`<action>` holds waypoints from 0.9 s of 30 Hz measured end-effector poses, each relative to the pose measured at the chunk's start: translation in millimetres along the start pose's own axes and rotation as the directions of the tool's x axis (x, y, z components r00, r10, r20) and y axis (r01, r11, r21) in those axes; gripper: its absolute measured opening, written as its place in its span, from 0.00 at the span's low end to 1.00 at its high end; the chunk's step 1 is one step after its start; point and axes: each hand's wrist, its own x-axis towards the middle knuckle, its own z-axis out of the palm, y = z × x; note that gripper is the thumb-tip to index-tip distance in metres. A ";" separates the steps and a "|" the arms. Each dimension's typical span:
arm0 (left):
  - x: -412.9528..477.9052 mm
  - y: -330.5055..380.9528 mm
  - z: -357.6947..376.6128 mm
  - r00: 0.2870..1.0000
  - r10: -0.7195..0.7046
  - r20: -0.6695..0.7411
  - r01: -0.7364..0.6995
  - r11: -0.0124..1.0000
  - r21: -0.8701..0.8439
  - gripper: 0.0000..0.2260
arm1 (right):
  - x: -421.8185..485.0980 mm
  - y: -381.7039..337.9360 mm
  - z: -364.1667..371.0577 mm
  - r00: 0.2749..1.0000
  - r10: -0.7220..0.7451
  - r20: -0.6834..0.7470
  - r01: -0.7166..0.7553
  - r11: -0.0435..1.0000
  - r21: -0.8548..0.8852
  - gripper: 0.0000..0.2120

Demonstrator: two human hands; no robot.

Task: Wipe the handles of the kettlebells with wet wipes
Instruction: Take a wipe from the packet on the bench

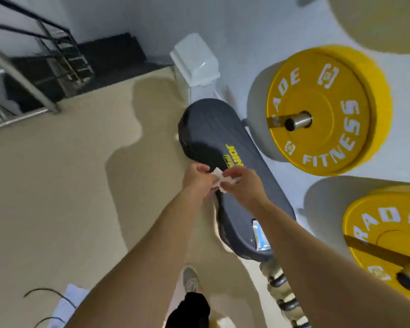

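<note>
Two hands meet over the middle of a dark padded bench (223, 136), and between them is a small white wet wipe (218, 179). The left hand (199, 179) pinches the wipe's left side with curled fingers and thumb; the right hand (244, 185) pinches its right side the same way. The wipe is crumpled and partly folded, with one corner sticking up and another hanging below the fingers. It is held just above the bench's long left edge, close to the yellow lettering printed on the pad; whether it touches the pad cannot be told.

At the near end of the bench, towards its right edge, lies a pale blue and white packet (260, 235), partly covered by the right forearm.

Beyond the far end of the bench stands a white lidded bin (195, 60) against the pale wall. To the right, a yellow weight plate (322, 91) with white lettering hangs on a metal peg, and a second yellow plate (384, 223) hangs nearer, cut by the frame's right edge. A thick black and cream striped rope (282, 293) lies below the near end of the bench. On the beige floor (57, 185) a grey shoe (191, 279) shows between the forearms. At upper left a dark metal stair railing (55, 41) runs down beside dark steps. The whole picture is somewhat blurred.
</note>
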 end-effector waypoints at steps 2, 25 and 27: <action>4.2 49.7 -33.2 1.000 0.001 -0.030 -0.002 0.999 -0.041 0.19 | 16.1 -60.2 6.0 0.999 -0.037 -0.004 0.037 0.999 0.032 0.10; 360.0 412.1 -168.8 0.991 0.042 0.128 -0.060 0.988 0.140 0.13 | 419.0 -356.4 122.9 0.959 0.285 -0.004 -0.222 0.755 0.617 0.12; 401.4 432.2 -174.4 0.992 0.037 0.119 -0.057 0.983 0.175 0.13 | 457.1 -365.6 131.6 0.959 0.280 0.044 -0.238 0.712 0.661 0.13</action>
